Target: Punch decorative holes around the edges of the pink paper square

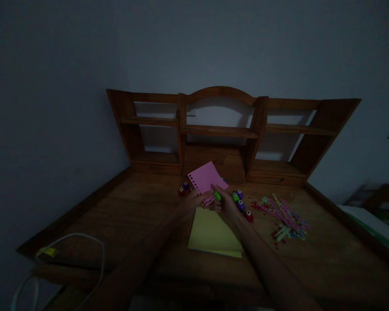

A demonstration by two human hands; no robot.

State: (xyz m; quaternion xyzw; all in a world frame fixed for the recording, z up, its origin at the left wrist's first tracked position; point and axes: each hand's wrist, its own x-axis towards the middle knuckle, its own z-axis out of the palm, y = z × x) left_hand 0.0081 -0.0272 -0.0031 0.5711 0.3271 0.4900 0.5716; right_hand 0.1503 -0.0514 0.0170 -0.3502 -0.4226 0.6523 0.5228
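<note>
I observe two items just off the centre of my view, toward 5 o'clock. Item one: pink paper sheet (205, 176), held flat, uncreased, rotated so one corner points to 12 o'clock. A row of dark punched openings follows its 8 o'clock edge; more openings mark the 5 o'clock edge near the lowest corner. Item two: bright green craft punch (217, 196), compact, gripped at the sheet's 5 o'clock edge. Fingers partly cover it; I cannot confirm whether paper sits inside its slot.

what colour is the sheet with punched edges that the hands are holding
The sheet is pink; the head view, the only one, shows it.
</note>
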